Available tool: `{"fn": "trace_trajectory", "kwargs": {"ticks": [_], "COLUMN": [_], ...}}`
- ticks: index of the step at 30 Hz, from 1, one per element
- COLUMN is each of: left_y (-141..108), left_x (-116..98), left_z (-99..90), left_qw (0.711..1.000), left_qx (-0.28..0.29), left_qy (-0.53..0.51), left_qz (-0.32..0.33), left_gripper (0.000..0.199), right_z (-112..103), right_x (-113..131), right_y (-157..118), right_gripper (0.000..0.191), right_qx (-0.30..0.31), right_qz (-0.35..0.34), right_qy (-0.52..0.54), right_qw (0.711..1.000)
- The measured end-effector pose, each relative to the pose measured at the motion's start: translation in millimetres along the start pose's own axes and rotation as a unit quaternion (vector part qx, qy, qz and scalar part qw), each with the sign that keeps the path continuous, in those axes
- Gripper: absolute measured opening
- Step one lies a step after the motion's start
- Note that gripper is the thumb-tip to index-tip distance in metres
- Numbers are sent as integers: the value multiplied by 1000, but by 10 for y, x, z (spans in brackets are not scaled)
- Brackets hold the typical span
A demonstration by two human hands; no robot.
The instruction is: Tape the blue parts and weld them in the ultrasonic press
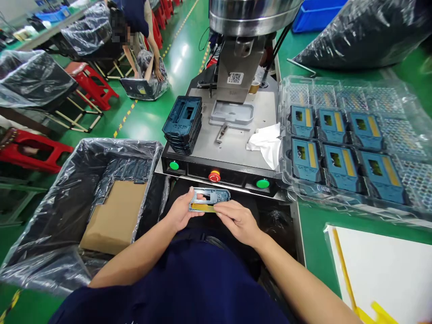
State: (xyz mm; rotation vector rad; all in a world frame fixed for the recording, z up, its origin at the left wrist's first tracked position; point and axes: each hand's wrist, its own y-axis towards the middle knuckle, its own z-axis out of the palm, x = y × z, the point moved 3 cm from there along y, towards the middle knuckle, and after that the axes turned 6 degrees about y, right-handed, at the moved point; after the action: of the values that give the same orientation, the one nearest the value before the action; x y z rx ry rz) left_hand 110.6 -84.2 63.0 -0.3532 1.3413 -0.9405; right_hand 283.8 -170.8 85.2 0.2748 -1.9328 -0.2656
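Head view: left hand (180,211) grips blue rectangular plastic housing (221,195); right hand (241,221) pinches flat yellow strip (204,207) between hands. I'd judge strip-fitting; next needs careful alignment.

The press head (255,20) stood over the worktop (236,146), where the stack (182,121) lay left of the fixture (232,116) and the cloth (268,145) right of it. Along the front edge, the stop knob (214,176) sat between two buttons (262,183). Before this edge, the hands (240,221) held the casing (220,195), the strip (202,207) along its near side. Left of the worktop stood the bin (76,200), cardboard (116,213) inside. To the right lay the tray (410,177), with the bag (364,38) behind and the sheet (388,270) in front.
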Motion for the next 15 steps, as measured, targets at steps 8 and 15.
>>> {"fn": "trace_trajectory", "kwargs": {"ticks": [8, 15], "left_y": [-4, -63], "left_x": [-19, -24], "left_z": [-3, 34], "left_qw": [999, 998], "left_qx": [49, 66], "left_qy": [11, 20], "left_qz": [8, 13], "left_gripper": [45, 43], "right_z": [8, 27], "right_x": [-69, -52], "right_y": [-10, -27], "right_gripper": [28, 27], "right_qx": [14, 35], "right_qz": [-45, -73], "right_qy": [-114, -191], "right_qw": [992, 978]}}
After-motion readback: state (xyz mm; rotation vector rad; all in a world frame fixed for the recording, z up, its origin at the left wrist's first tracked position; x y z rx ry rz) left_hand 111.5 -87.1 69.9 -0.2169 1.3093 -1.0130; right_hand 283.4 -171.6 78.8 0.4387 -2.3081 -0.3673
